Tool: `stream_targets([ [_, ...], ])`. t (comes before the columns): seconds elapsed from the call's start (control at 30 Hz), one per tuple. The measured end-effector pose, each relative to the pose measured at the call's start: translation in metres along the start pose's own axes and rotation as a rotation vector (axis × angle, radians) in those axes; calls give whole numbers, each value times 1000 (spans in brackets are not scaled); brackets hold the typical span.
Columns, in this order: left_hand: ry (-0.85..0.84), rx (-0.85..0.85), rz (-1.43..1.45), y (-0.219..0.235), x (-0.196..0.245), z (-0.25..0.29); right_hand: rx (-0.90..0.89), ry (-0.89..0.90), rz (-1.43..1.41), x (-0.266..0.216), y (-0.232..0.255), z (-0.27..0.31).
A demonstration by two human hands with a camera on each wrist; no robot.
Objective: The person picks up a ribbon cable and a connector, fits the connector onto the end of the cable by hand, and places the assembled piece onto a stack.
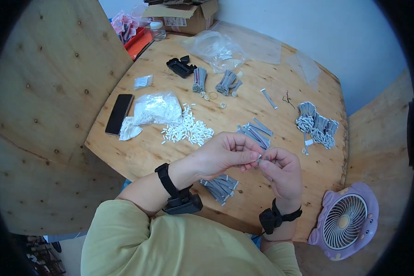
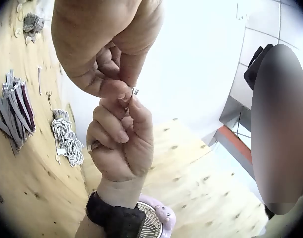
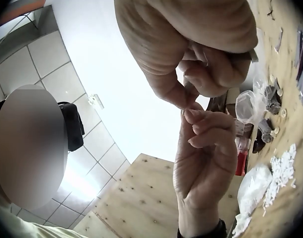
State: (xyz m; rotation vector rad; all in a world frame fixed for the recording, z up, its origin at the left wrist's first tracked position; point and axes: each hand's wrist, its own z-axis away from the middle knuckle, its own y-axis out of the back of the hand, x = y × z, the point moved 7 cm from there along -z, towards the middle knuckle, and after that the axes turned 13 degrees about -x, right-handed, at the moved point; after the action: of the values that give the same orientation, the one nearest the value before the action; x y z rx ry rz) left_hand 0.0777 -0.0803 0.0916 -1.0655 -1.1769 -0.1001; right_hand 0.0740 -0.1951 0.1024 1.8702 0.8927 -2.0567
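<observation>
Both hands meet over the near part of the table, fingertips nearly touching. My left hand point(image 1: 227, 155) pinches a small white connector piece point(image 2: 135, 91) between thumb and index finger. My right hand point(image 1: 283, 171) holds a short grey ribbon cable, mostly hidden in its fingers; one cable end point(image 3: 254, 55) pokes out beside the curled fingers in the right wrist view. Behind the hands lie loose grey ribbon cables point(image 1: 254, 133), and another fanned pile of cables point(image 1: 220, 187) is below the left hand. Small white connectors point(image 1: 188, 129) are heaped to the left.
A clear bag of white pieces point(image 1: 157, 108) and a phone point(image 1: 119, 114) lie at left. Tied cable bundles point(image 1: 316, 124) sit at right, more bundles point(image 1: 199, 80) at the back by a black case point(image 1: 181, 67). A purple fan point(image 1: 347, 221) stands at the right edge.
</observation>
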Motion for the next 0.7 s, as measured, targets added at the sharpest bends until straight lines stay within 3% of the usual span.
stream_targets([
  [0.7,-36,66,-401,-5,16,3,145,-29,219,-1,6,3],
])
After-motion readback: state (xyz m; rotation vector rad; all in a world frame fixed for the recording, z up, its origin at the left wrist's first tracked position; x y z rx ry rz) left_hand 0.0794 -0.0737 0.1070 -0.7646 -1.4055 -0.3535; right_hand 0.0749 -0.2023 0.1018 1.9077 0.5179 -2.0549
